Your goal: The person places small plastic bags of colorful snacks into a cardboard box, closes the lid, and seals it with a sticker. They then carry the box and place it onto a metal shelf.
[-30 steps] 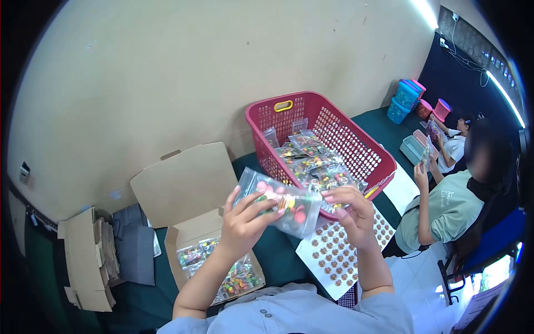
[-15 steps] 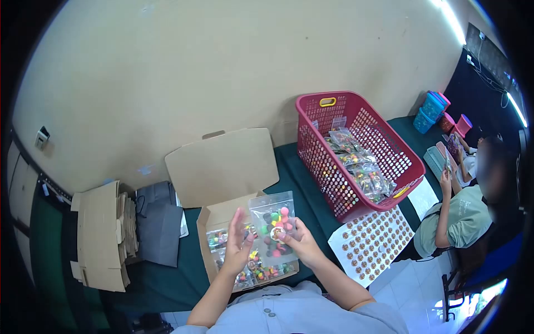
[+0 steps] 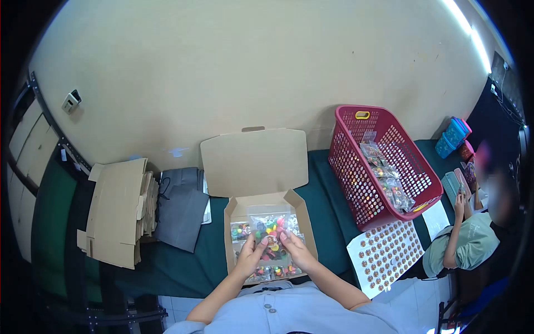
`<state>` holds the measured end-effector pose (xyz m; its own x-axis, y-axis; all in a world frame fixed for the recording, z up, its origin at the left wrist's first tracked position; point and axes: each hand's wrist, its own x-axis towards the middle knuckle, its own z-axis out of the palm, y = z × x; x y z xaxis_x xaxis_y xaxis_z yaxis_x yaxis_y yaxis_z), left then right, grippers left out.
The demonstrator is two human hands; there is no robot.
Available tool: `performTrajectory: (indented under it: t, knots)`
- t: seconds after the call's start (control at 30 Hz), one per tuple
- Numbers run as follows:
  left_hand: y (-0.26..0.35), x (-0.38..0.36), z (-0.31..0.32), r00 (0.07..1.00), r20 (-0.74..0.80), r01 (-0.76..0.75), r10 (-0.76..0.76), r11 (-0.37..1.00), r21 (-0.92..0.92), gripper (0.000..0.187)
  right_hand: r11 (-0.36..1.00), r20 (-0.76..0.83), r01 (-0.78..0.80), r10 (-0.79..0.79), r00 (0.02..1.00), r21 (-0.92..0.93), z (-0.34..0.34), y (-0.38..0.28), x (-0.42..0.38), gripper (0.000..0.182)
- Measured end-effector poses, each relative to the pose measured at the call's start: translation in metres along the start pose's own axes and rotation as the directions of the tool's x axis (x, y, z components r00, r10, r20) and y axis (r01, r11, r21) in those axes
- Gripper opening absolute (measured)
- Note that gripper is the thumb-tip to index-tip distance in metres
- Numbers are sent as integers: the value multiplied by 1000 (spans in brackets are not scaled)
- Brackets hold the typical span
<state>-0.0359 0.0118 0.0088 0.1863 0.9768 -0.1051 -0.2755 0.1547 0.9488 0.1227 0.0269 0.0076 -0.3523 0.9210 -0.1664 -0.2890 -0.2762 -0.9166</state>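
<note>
A clear zip bag (image 3: 270, 224) of colourful round pieces, with a round sticker on its front, is held up between my two hands over an open cardboard box (image 3: 228, 245). My left hand (image 3: 250, 257) grips its lower left side, thumb on the front. On its right side, my right hand (image 3: 298, 253) pinches it near the sticker. Fingers behind the bag are hidden. More filled bags (image 3: 278, 272) lie inside the box, whose lid stands raised behind.
A maroon basket (image 3: 356, 196) with filled bags stands at right, beside a sheet of round stickers (image 3: 384, 257). Folded cardboard (image 3: 115, 209) and dark paper bags (image 3: 182, 211) lie at left. Two people sit at far right, near blue tubs (image 3: 453, 136).
My left hand has gone from open beside the bag to gripping its left side. The bag is now lower, over the box. The whole view has shifted, with things appearing further right.
</note>
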Motion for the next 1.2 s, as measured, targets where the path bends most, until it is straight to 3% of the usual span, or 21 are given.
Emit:
performTrajectory:
  t: [0.07, 0.13, 0.17, 0.23, 0.27, 0.33, 0.4, 0.43, 0.5, 0.57, 0.63, 0.73, 0.83, 0.87, 0.93, 0.97, 1.03, 1.1, 1.17, 1.2]
  knots:
    - [-1, 0, 2, 998, -46, -52, 50, 997, -49, 34, 999, 23, -50, 51, 998, -15, -2, 1, 2, 34]
    - [5, -3, 4, 998, -48, -34, 34, 999, -4, 30, 967, 33, 47, -40, 999, -252, 10, -12, -1, 35]
    - [8, -4, 4, 999, -40, 11, -10, 1000, 6, 28, 966, 30, 45, -38, 999, -254, 9, -12, -1, 35]
    - [7, -4, 2, 998, -29, 58, -58, 998, 11, 27, 981, 31, 47, -42, 999, -188, 8, -11, -2, 33]
    - [3, -3, 1, 996, -56, 60, -64, 995, -79, 28, 981, 26, 44, -40, 999, -190, 4, -8, -1, 33]
    - [-8, 1, 0, 994, -79, 62, -76, 984, -169, 29, 997, 8, -52, 52, 999, 48, -3, -3, 0, 35]
    - [-15, 5, 2, 984, -122, -134, 129, 990, -35, 30, 998, 4, 11, -11, 1000, -57, -3, -4, -3, 36]
    - [-13, 3, 5, 985, -120, -130, 125, 991, -35, 30, 984, 9, 75, -74, 997, -162, -2, -4, -4, 36]
    - [-3, -2, 11, 994, -83, -61, 68, 994, 87, 33, 980, 11, 94, -93, 996, -175, 2, 0, -6, 35]
    - [-8, 0, 8, 994, -89, -62, 67, 997, 53, 34, 976, 12, 115, -115, 993, -187, 1, 3, -7, 34]
    - [-22, 6, 2, 993, -97, -63, 64, 998, 17, 34, 999, -28, -27, 27, 999, 26, -4, 5, -7, 34]
    - [-22, 7, 1, 984, -136, -124, 114, 990, -66, 39, 993, -25, 35, -38, 999, -114, -3, 5, -8, 34]
    - [-8, -3, 8, 997, -66, -44, 47, 998, 49, 41, 985, -21, 93, -97, 995, -148, 7, -3, -14, 34]
    - [-9, -2, 7, 998, -53, -31, 33, 998, 47, 42, 985, -21, 92, -96, 995, -148, 3, 1, -13, 34]
    - [-8, -3, 6, 999, -43, -19, 21, 999, 45, 42, 999, -61, -30, 32, 998, 39, -3, 6, -9, 33]
    - [-6, -3, 7, 998, -60, -6, 5, 1000, -14, 41, 999, -60, -30, 33, 998, 40, -4, 6, -10, 33]
    - [-4, -4, 8, 997, -75, 7, -13, 997, -73, 40, 991, -48, 18, -25, 999, -134, 5, -6, -13, 28]
    - [-4, -5, 8, 998, -45, -34, 37, 998, 47, 38, 995, -34, 42, -45, 998, -92, 5, -2, -13, 29]
    - [-8, -5, 5, 998, -55, -23, 25, 999, 24, 37, 997, -17, 65, -66, 998, -52, 2, 2, -10, 30]
    - [-8, -4, 4, 998, -64, -12, 12, 1000, 0, 36, 1000, -53, 5, -5, 999, 3, 0, 3, -9, 32]
